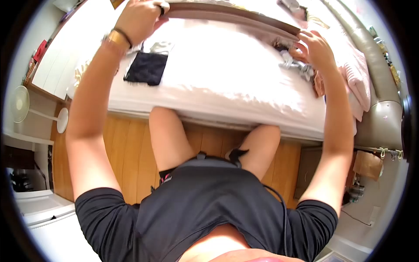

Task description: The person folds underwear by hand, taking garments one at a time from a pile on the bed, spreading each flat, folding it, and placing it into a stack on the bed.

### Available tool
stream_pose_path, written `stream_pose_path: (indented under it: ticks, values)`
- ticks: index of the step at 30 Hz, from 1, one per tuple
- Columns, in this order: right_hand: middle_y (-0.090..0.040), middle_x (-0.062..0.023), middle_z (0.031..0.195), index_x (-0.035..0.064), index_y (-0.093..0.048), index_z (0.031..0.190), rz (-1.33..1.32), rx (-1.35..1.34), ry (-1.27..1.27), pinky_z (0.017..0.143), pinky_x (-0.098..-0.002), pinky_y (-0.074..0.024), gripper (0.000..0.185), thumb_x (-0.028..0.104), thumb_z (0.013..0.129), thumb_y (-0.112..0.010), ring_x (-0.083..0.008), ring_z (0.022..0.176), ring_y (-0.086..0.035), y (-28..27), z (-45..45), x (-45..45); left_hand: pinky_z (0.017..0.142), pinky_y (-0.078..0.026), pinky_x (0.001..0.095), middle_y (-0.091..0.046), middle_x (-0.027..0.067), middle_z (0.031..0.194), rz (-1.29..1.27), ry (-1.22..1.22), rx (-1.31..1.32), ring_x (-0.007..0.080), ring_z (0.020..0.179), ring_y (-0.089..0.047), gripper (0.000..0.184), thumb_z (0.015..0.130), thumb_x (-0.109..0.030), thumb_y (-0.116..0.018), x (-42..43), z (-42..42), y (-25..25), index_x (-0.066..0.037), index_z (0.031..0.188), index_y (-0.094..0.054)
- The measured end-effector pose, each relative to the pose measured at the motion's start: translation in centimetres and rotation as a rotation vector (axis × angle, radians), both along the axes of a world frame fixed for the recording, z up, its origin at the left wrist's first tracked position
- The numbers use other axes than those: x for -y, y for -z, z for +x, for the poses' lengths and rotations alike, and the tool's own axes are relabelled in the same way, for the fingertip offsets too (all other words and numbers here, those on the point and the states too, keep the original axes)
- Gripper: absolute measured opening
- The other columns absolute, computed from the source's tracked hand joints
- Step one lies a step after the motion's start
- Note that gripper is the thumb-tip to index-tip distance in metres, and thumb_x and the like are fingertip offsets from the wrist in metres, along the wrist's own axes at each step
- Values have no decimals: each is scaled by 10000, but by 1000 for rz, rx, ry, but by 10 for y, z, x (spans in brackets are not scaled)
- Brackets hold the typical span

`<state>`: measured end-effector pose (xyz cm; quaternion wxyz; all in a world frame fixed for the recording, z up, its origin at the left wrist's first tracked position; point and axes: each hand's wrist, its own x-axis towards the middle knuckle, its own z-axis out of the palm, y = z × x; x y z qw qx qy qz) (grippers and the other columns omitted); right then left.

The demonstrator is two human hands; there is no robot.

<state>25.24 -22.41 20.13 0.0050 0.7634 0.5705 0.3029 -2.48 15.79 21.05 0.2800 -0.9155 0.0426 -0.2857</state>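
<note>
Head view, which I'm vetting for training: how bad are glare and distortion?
In the head view, glare washes out much of the white bedding, though the held brown strip stands out darker; fisheye distortion seems to bow the headboard, and black fills the corners.

wooden floor (126,148) | pale bed (227,65) (brightly lit) | standing fan (20,104)
</note>
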Motion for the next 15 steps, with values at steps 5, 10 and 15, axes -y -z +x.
stream_pose_path:
  ticks: [5, 10, 15]
  values:
    - [-604, -98, 848, 54, -641, 887, 18, -487, 15, 726, -369, -465, 187, 234, 841, -658, -252, 794, -576, -14, -78, 28, 712, -470, 336, -645, 92, 787, -539, 278, -158, 244, 795, -616, 258, 785, -256, -730, 25, -29, -5, -32, 829, -609]
    - [-616, -73, 779, 23, -655, 963, 5, -884, 113, 703, -312, -444, 230, 215, 838, -669, -172, 737, -548, -9, -103, 40, 708, -447, 281, -623, 31, 834, -971, 393, -419, 151, 749, -538, 257, 782, -255, -751, 30, -32, 12, -65, 856, -595]
    - [-635, -98, 830, 25, -655, 1000, 30, -1033, 148, 772, -318, -464, 240, 180, 819, -683, -206, 812, -584, 48, -38, -1, 701, -471, 300, -619, 59, 904, -1081, -57, -395, 161, 781, -578, 315, 771, -227, -749, 5, 19, 74, -64, 983, -582]
